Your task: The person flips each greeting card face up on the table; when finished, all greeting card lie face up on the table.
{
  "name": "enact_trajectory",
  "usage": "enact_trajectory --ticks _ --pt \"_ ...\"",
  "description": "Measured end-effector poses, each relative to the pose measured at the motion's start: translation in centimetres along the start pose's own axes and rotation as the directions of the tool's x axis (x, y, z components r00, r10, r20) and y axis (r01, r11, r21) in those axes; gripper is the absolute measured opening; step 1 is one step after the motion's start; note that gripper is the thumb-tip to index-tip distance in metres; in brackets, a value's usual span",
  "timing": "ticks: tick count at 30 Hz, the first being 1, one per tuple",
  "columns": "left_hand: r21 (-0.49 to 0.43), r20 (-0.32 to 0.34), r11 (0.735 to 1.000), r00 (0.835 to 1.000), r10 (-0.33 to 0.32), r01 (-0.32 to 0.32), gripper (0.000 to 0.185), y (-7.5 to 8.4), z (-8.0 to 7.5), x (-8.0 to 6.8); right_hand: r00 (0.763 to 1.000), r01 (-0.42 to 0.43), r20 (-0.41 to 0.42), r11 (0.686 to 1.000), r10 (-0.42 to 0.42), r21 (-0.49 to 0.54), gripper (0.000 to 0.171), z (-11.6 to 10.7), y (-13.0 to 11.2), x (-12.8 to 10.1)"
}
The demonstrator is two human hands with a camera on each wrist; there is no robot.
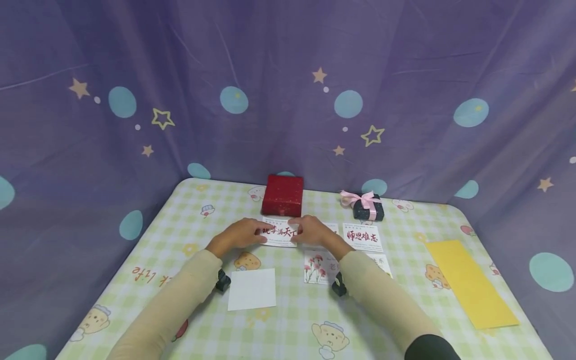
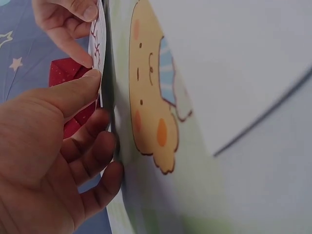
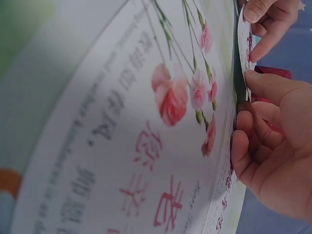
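A white card with red brush characters (image 1: 280, 233) lies mid-table, lifted slightly between both hands. My left hand (image 1: 243, 234) pinches its left end; in the left wrist view the thumb (image 2: 73, 92) presses the card's edge (image 2: 96, 39) with the fingers curled beneath. My right hand (image 1: 312, 231) pinches the right end; in the right wrist view its thumb and fingers (image 3: 273, 141) close on the card's edge (image 3: 243, 53). A red glitter box (image 1: 282, 195) stands just behind the card.
A dark box with a pink ribbon (image 1: 367, 207) sits at the back right. Another red-lettered card (image 1: 362, 237) and a carnation card (image 1: 319, 267) lie to the right, a blank white sheet (image 1: 252, 289) in front, and a yellow paper strip (image 1: 470, 282) at far right.
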State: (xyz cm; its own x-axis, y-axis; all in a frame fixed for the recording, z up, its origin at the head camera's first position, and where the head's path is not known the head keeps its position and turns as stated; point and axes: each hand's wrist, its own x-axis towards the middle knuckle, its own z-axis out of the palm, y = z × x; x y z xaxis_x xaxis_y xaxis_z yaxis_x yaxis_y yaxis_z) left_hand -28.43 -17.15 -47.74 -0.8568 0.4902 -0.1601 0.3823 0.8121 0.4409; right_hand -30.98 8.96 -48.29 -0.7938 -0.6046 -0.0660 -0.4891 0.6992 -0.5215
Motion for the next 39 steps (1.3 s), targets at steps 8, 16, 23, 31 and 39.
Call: enact_trajectory --ticks 8,16,23,31,39 --pt "0.021 -0.009 1.000 1.000 -0.003 0.003 0.046 0.4 0.1 0.3 1.000 -0.026 -0.003 1.000 0.026 -0.006 0.060 0.1 0.2 0.1" --pt "0.028 -0.009 0.999 0.999 -0.032 0.032 0.046 0.6 0.2 0.7 0.998 -0.056 0.010 0.998 0.056 -0.020 0.061 -0.1 0.3 0.2" --pt "0.051 -0.007 0.997 0.999 -0.051 0.052 0.047 0.8 0.2 0.7 0.998 -0.061 0.023 0.997 0.062 -0.040 0.060 -0.1 0.0 0.1" --pt "0.067 0.013 0.997 0.999 -0.043 0.042 0.047 0.9 0.2 0.8 0.997 -0.074 0.015 0.996 0.075 -0.041 0.061 0.0 0.0 -0.1" --pt "0.077 0.003 0.997 1.000 -0.019 0.019 0.046 0.8 0.0 -0.2 1.000 -0.025 0.015 0.998 0.026 -0.056 0.056 0.2 -0.2 -0.3"
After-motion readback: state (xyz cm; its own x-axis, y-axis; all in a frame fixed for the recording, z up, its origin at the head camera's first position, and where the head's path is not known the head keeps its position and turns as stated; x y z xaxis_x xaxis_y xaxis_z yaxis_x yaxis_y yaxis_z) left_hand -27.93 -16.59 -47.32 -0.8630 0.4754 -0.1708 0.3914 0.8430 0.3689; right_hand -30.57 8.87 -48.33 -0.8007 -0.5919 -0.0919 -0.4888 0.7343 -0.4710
